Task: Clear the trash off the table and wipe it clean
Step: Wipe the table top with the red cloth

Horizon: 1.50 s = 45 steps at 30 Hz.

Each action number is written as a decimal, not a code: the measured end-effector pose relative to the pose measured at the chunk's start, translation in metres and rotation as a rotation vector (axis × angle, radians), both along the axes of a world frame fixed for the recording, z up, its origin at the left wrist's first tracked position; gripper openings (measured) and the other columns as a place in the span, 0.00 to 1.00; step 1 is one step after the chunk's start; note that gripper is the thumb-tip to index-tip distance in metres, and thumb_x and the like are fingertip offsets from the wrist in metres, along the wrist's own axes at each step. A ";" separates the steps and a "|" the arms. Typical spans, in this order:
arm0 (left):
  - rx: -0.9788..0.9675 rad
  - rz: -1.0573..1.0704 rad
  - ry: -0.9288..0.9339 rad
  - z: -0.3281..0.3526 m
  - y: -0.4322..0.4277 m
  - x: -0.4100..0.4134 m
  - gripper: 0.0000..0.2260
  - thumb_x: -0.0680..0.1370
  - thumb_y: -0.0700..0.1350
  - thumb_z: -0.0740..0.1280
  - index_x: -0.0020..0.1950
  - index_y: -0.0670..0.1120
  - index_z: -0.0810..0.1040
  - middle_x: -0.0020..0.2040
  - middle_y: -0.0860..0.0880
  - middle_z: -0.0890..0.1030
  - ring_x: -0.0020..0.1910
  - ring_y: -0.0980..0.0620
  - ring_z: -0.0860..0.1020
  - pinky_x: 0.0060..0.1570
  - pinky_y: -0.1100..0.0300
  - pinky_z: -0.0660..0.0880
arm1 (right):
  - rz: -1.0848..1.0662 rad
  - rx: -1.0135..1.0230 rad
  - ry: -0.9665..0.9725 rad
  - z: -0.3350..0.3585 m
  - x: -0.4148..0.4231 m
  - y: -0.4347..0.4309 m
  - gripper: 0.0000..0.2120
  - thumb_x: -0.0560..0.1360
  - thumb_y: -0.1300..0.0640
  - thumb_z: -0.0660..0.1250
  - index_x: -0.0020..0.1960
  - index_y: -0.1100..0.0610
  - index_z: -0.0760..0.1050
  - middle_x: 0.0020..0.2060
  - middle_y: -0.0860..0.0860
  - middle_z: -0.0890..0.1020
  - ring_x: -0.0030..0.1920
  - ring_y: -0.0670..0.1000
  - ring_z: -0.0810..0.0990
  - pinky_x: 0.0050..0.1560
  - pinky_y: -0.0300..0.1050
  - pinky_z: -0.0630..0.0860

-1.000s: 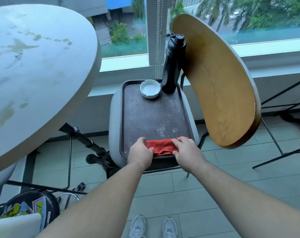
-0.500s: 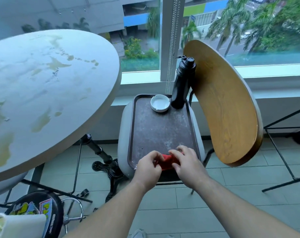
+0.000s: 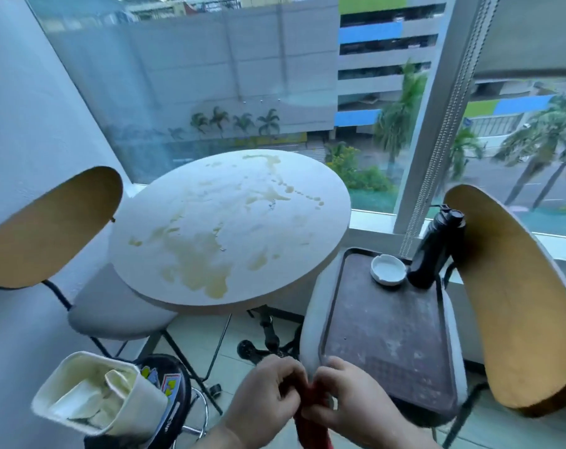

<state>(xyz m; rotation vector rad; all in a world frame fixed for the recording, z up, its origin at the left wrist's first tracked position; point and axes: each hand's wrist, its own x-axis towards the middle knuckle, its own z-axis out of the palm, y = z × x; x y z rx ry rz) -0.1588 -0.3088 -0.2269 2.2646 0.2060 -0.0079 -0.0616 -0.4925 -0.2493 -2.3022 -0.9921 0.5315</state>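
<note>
Grip: left hand (image 3: 268, 395) and right hand (image 3: 351, 405) pinch red cloth (image 3: 311, 427) — just off tray (image 3: 388, 325) corner; stained table (image 3: 275, 254) edge ahead.

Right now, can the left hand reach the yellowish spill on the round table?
Probably yes: the left hand, gripping the red cloth with the right hand, is near the table's front edge, with nothing between it and the spill.

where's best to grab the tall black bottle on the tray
Probably round its middle body, coming from the front: the tall black bottle stands upright, with the curved wooden chair back close on its right and the white round ashtray at its left.
</note>
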 end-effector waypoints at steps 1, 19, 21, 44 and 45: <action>0.009 0.016 -0.005 0.003 0.008 -0.008 0.12 0.71 0.43 0.65 0.44 0.61 0.80 0.43 0.56 0.80 0.47 0.55 0.80 0.48 0.65 0.74 | 0.036 -0.015 -0.018 0.001 -0.003 0.009 0.23 0.66 0.29 0.69 0.51 0.45 0.77 0.51 0.41 0.74 0.53 0.41 0.75 0.54 0.41 0.76; 0.141 0.082 0.004 0.015 0.206 -0.104 0.06 0.73 0.55 0.65 0.49 0.60 0.77 0.49 0.62 0.76 0.48 0.60 0.79 0.50 0.56 0.78 | 0.025 0.074 0.093 0.051 -0.055 0.177 0.10 0.75 0.47 0.74 0.45 0.30 0.80 0.45 0.33 0.85 0.49 0.37 0.83 0.53 0.37 0.79; 0.080 0.043 -0.025 0.024 0.222 -0.106 0.04 0.70 0.51 0.67 0.40 0.62 0.75 0.53 0.62 0.77 0.47 0.58 0.80 0.48 0.57 0.79 | 0.031 0.086 0.137 0.058 -0.062 0.191 0.09 0.77 0.49 0.75 0.48 0.32 0.83 0.45 0.34 0.85 0.48 0.38 0.83 0.51 0.35 0.79; 0.116 -0.283 -0.263 0.042 0.233 -0.055 0.01 0.72 0.45 0.70 0.41 0.48 0.80 0.48 0.56 0.78 0.42 0.54 0.80 0.41 0.55 0.78 | 0.150 0.233 -0.091 0.092 -0.044 0.197 0.06 0.77 0.45 0.69 0.53 0.41 0.82 0.46 0.39 0.83 0.50 0.39 0.81 0.50 0.37 0.77; 0.161 -0.265 -0.252 0.038 0.233 -0.055 0.02 0.72 0.45 0.69 0.43 0.49 0.81 0.49 0.57 0.79 0.41 0.55 0.80 0.41 0.55 0.79 | 0.145 0.247 -0.079 0.088 -0.043 0.197 0.05 0.77 0.46 0.70 0.53 0.41 0.82 0.46 0.38 0.84 0.50 0.39 0.81 0.50 0.37 0.77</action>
